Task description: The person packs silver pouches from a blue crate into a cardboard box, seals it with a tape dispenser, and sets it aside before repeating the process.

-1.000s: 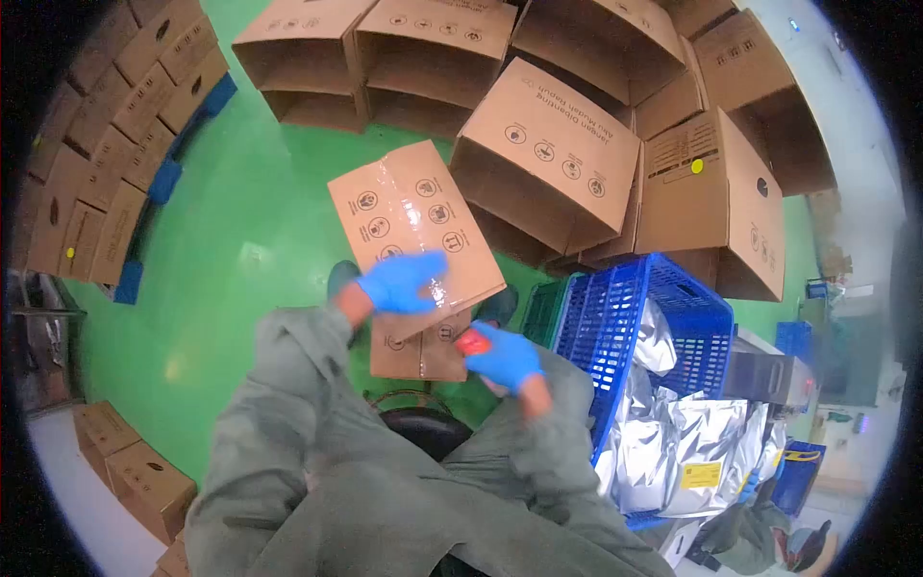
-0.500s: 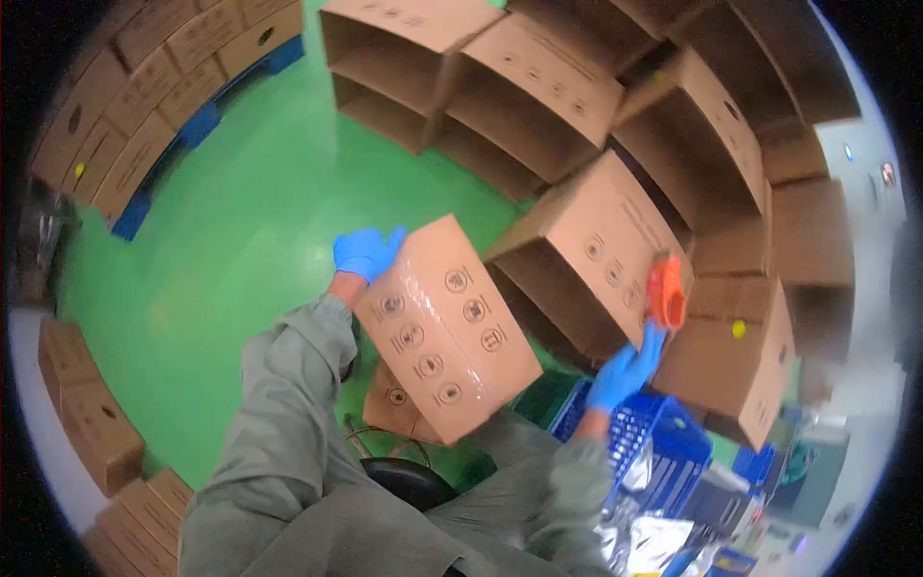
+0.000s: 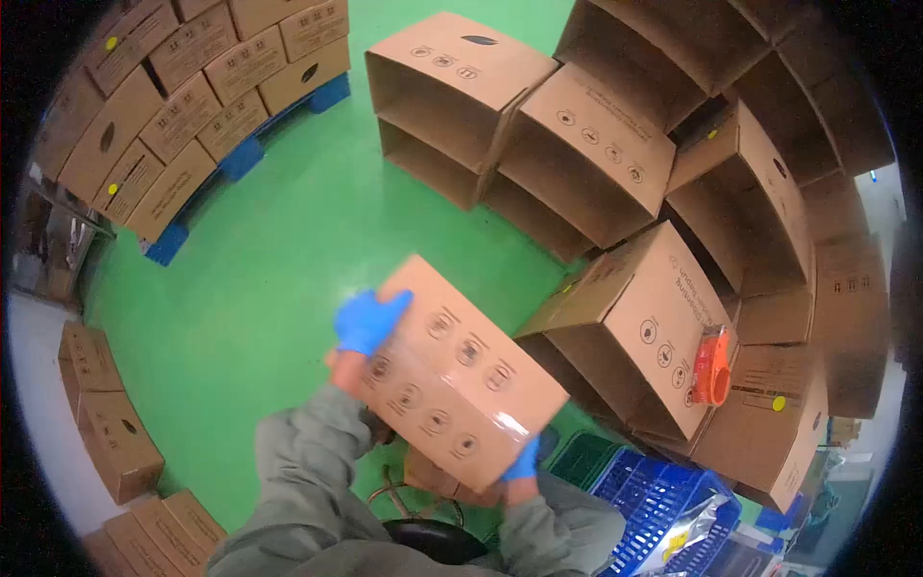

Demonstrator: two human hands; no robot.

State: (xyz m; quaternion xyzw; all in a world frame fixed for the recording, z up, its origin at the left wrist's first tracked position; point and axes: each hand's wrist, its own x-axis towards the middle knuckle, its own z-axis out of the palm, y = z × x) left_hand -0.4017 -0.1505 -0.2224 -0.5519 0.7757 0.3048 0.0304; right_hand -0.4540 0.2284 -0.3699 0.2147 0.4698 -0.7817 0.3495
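A taped cardboard box [image 3: 461, 370], printed with handling symbols, is tilted in front of me over my lap. My left hand [image 3: 373, 322], in a blue glove, grips its upper left edge. At the lower right corner, my right hand [image 3: 522, 464], also gloved in blue, holds the box from the side, its fingers partly hidden behind it. Clear tape runs along the box's middle seam. An orange tape dispenser [image 3: 711, 370] rests on a larger open carton [image 3: 639, 327] to the right, apart from both hands.
Open cartons [image 3: 586, 144] are stacked at the upper right. Closed boxes [image 3: 192, 96] stand on a blue pallet [image 3: 240, 159] at the upper left. A blue basket [image 3: 663, 500] sits at lower right beside my leg. Another box [image 3: 433, 473] lies beneath the held one, near a black round seat [image 3: 436, 540].
My right hand has left the tape dispenser on the carton and moved left to the held box's lower corner. The view has shifted, and the box is turned slightly.
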